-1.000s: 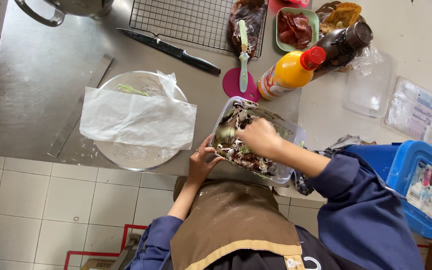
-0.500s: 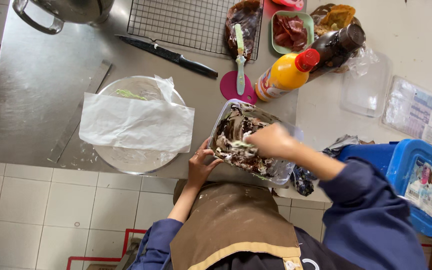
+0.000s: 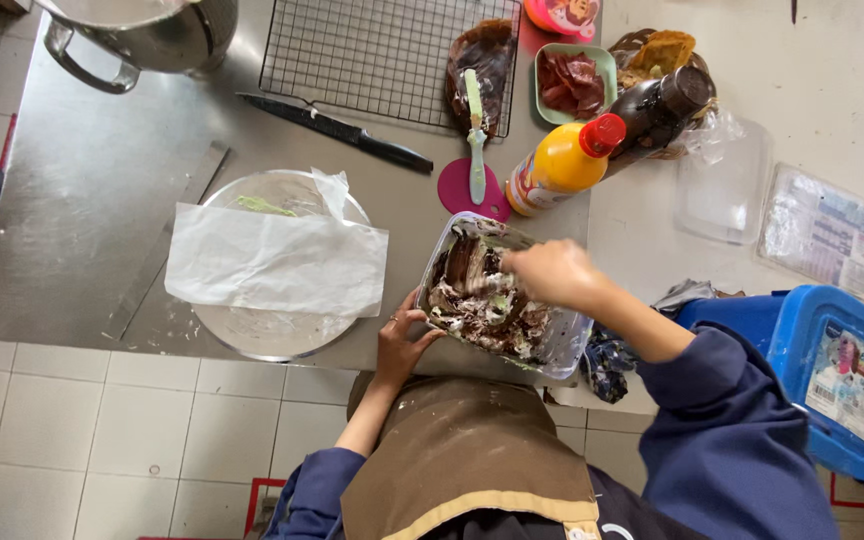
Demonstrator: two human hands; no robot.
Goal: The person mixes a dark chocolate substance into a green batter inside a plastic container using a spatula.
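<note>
A clear plastic container (image 3: 564, 348) filled with a dark brown, white and green mixture sits at the near edge of the steel counter. My left hand (image 3: 400, 343) grips its near left rim, steadying it. My right hand (image 3: 550, 274) is over the container's far side with its fingers closed on what looks like a small utensil, its tip down in the mixture. The motion blurs the tip.
A round glass plate (image 3: 272, 335) under white paper (image 3: 277, 262) lies to the left. Behind are a black knife (image 3: 337, 130), a wire rack (image 3: 372, 55), a green spatula (image 3: 474, 135), an orange bottle (image 3: 557, 168), a dark bottle (image 3: 657, 110), a steel pot (image 3: 152, 35) and a blue tub (image 3: 837, 375).
My right hand has moved from the container's middle toward its far right side, working through the mixture. My left hand stays on the rim.
</note>
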